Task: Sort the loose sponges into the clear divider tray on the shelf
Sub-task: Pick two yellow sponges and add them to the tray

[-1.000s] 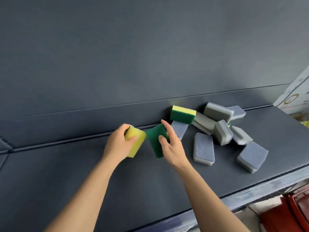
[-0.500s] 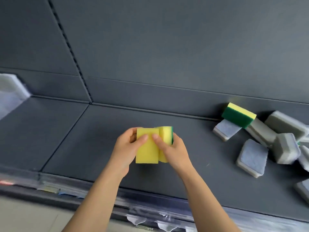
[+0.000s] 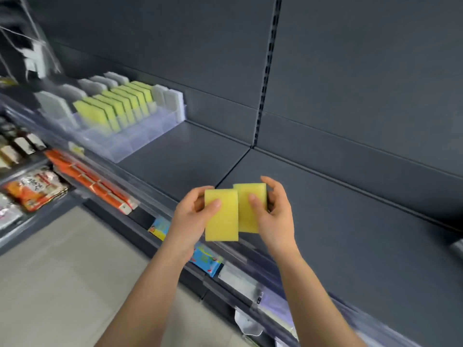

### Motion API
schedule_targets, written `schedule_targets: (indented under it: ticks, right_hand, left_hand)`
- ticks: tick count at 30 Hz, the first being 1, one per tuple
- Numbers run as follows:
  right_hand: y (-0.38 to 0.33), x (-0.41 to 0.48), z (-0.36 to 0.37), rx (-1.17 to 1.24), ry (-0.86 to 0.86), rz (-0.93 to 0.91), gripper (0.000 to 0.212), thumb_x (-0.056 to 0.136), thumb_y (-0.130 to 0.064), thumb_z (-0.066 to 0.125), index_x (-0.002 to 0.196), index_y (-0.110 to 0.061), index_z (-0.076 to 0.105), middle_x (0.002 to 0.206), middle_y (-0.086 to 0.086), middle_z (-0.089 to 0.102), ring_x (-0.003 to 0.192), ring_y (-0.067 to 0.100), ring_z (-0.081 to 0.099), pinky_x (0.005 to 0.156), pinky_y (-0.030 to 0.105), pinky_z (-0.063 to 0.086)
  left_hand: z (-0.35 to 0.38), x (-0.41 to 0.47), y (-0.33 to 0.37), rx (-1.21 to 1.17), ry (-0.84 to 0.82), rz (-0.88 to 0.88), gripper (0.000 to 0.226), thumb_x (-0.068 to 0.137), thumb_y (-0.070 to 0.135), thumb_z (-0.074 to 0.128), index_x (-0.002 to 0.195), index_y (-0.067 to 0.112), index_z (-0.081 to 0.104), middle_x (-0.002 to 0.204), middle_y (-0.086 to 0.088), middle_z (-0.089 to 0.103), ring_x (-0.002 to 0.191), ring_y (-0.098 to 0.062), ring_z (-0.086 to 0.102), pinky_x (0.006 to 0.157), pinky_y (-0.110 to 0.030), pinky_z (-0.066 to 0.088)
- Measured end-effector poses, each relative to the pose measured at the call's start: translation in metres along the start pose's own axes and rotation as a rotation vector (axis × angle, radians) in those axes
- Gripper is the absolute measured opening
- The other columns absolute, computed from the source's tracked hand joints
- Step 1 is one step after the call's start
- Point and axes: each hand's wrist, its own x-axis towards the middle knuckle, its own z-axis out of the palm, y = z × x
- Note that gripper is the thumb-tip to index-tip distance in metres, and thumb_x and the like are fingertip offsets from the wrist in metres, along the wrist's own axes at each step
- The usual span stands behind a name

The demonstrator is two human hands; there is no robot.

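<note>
Divider tray (image 3: pixel 125 146) appeared; sponges (image 3: pixel 221 216) remain held.

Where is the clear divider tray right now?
Head view, upper left: the clear divider tray sits on the shelf, rows of sponges standing in it, away to the left of the left hand.

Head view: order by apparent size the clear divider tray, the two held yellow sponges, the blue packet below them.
1. Clear divider tray
2. Left-hand sponge, right-hand sponge: alike, partly overlapped, so unranked
3. Blue packet, partly hidden
</note>
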Motion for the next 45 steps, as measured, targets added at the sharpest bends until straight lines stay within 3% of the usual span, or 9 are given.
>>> schedule_targets:
  ticks: [7, 12, 16, 21, 27, 31, 36, 40, 45]
  right_hand:
    - [-0.013, -0.001, 0.127, 0.032, -0.053, -0.027, 0.027, 0.089, -0.016, 0.064, 0.11, -0.03, 0.054, 0.08, -0.001, 0.056, 0.067, 0.003, 0.048, 0.061, 0.008, 0.04]
    - [-0.018, -0.002, 0.206, 0.06, -0.068, -0.026, 0.027, 0.088, -0.018, 0.066, 0.105, -0.035, 0.054, 0.088, -0.002, 0.062, 0.073, 0.0, 0.053, 0.064, 0.008, 0.041]
    - [-0.022, 0.005, 0.254, 0.076, -0.095, -0.004, 0.027, 0.085, -0.019, 0.069, 0.101, -0.034, 0.054, 0.088, 0.003, 0.063, 0.07, 0.003, 0.053, 0.06, 0.009, 0.042]
    - [-0.025, 0.025, 0.304, 0.061, -0.121, -0.019, 0.028, 0.083, -0.019, 0.072, 0.1, -0.033, 0.054, 0.087, -0.005, 0.064, 0.069, -0.004, 0.054, 0.06, 0.006, 0.041]
    - [-0.025, 0.071, 0.354, 0.019, -0.131, -0.02, 0.029, 0.081, -0.021, 0.073, 0.097, -0.037, 0.055, 0.081, -0.011, 0.061, 0.066, -0.006, 0.052, 0.059, 0.006, 0.04]
    - [-0.023, 0.111, 0.387, 0.015, -0.14, -0.009, 0.029, 0.081, -0.025, 0.073, 0.099, -0.038, 0.054, 0.083, -0.007, 0.063, 0.068, -0.001, 0.053, 0.062, 0.015, 0.042]
    - [-0.025, 0.162, 0.423, 0.025, -0.135, -0.027, 0.031, 0.08, -0.023, 0.074, 0.096, -0.039, 0.053, 0.086, -0.008, 0.064, 0.074, -0.001, 0.058, 0.059, 0.009, 0.044]
    - [-0.022, 0.195, 0.446, 0.007, -0.133, -0.048, 0.035, 0.08, -0.021, 0.075, 0.095, -0.041, 0.051, 0.085, -0.008, 0.063, 0.078, 0.004, 0.059, 0.065, 0.021, 0.052]
    - [-0.02, 0.22, 0.468, -0.094, -0.098, -0.106, 0.037, 0.081, -0.021, 0.073, 0.097, -0.043, 0.049, 0.083, -0.014, 0.06, 0.075, -0.003, 0.055, 0.068, 0.028, 0.053]
  left_hand:
    - [-0.124, 0.01, 0.013, -0.048, 0.101, 0.038, 0.022, 0.088, 0.008, 0.063, 0.103, 0.024, 0.062, 0.094, 0.006, 0.071, 0.08, -0.003, 0.066, 0.062, -0.017, 0.05]
    - [-0.2, 0.023, 0.021, -0.035, 0.144, 0.055, 0.021, 0.088, 0.008, 0.063, 0.105, 0.02, 0.062, 0.098, 0.002, 0.07, 0.083, -0.007, 0.065, 0.062, -0.018, 0.05]
    - [-0.244, 0.032, 0.025, -0.027, 0.193, 0.051, 0.021, 0.088, 0.01, 0.064, 0.105, 0.022, 0.062, 0.101, -0.002, 0.069, 0.086, -0.01, 0.065, 0.069, -0.022, 0.052]
    - [-0.284, 0.054, 0.033, -0.028, 0.248, 0.058, 0.027, 0.087, 0.007, 0.064, 0.114, 0.009, 0.061, 0.107, -0.013, 0.066, 0.095, -0.02, 0.061, 0.087, -0.039, 0.05]
    - [-0.324, 0.103, 0.04, -0.002, 0.264, 0.063, 0.026, 0.085, 0.01, 0.069, 0.109, 0.016, 0.063, 0.101, -0.004, 0.068, 0.091, -0.016, 0.064, 0.082, -0.034, 0.053]
    - [-0.351, 0.15, 0.047, 0.042, 0.275, 0.08, 0.034, 0.083, 0.013, 0.071, 0.115, 0.019, 0.062, 0.105, -0.003, 0.067, 0.095, -0.017, 0.063, 0.075, -0.03, 0.051]
    - [-0.38, 0.208, 0.063, 0.123, 0.267, 0.119, 0.035, 0.084, 0.013, 0.07, 0.108, 0.037, 0.062, 0.104, 0.001, 0.066, 0.093, -0.013, 0.063, 0.071, -0.027, 0.053]
    - [-0.404, 0.248, 0.079, 0.266, 0.281, 0.226, 0.034, 0.084, 0.013, 0.07, 0.104, 0.039, 0.062, 0.095, 0.01, 0.066, 0.085, -0.003, 0.063, 0.07, -0.02, 0.051]
    - [-0.43, 0.289, 0.099, 0.488, 0.231, 0.306, 0.034, 0.085, 0.016, 0.068, 0.108, 0.039, 0.059, 0.1, 0.012, 0.065, 0.088, 0.002, 0.058, 0.069, -0.012, 0.043]
